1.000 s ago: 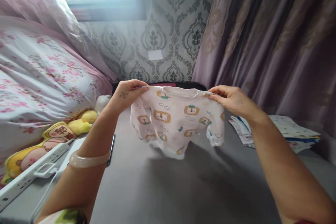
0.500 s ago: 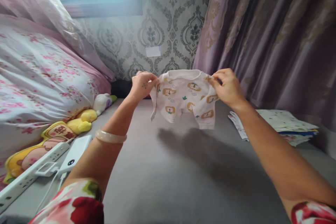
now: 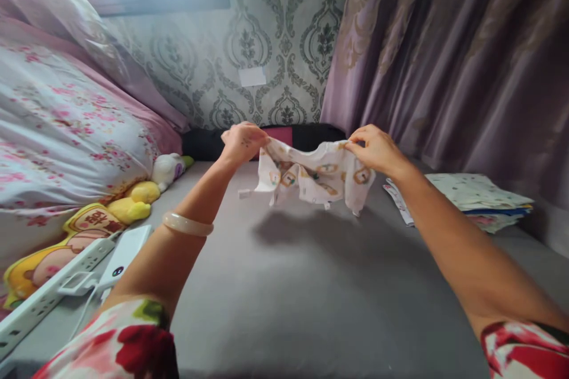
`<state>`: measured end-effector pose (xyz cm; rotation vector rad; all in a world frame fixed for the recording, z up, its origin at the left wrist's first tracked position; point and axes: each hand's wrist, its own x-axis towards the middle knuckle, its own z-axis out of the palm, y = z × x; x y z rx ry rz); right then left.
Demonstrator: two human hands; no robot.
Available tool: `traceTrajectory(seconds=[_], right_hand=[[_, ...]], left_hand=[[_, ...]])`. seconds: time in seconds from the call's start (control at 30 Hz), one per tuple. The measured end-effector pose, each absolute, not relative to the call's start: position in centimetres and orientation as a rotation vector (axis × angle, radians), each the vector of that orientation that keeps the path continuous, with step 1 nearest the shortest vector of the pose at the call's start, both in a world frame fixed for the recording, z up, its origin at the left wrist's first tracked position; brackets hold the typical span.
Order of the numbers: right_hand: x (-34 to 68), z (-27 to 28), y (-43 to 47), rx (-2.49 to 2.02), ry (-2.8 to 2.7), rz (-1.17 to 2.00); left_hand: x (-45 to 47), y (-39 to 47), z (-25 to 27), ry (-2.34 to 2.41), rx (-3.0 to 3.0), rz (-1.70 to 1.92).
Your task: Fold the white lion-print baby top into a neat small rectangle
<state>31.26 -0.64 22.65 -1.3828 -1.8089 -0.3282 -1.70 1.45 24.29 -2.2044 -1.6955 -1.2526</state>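
Observation:
A small white baby shirt [image 3: 322,173] with a tan and brown animal print hangs between my two hands, above the grey bed surface. My left hand [image 3: 242,142] pinches its left shoulder corner, and my right hand [image 3: 376,151] pinches the right one. The neckline sags between them, and the body of the shirt is folded and rumpled, its lower edge lifted off the bed. A pale tag or tie sticks out at the lower left. Its shadow falls on the sheet [image 3: 284,296] below.
On the right lies a stack of folded clothes [image 3: 482,195]. Along the left are a white power strip [image 3: 53,290], a white power bank [image 3: 127,254], plush toys [image 3: 131,204] and floral bedding [image 3: 89,124]. Purple curtains [image 3: 422,59] hang at right; a patterned wall [image 3: 284,29] stands behind.
The shirt, which hung fairly flat facing me, now billows and folds upward at its lower part. Both hands still grip its shoulders and are slightly lower. The view has shifted slightly.

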Motion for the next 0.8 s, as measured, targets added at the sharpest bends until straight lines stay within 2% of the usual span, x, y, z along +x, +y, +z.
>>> traceTrajectory(seconds=[0.3, 0.67, 0.8], right_hand=[[30.1, 22.8, -0.5, -1.401, -1.718, -0.316], [28.1, 22.5, -2.9, -1.259, -1.640, -0.281], [28.5, 22.2, -5.0, -1.179, -1.695, -0.126]], left_hand=[[-1.9, 1.4, 24.0, -1.864, -2.156, -1.485], [-0.8, -1.0, 23.0, -1.579, -2.075, -1.710], [-1.5, -3.5, 22.3, -1.461, -2.051, -1.746]])
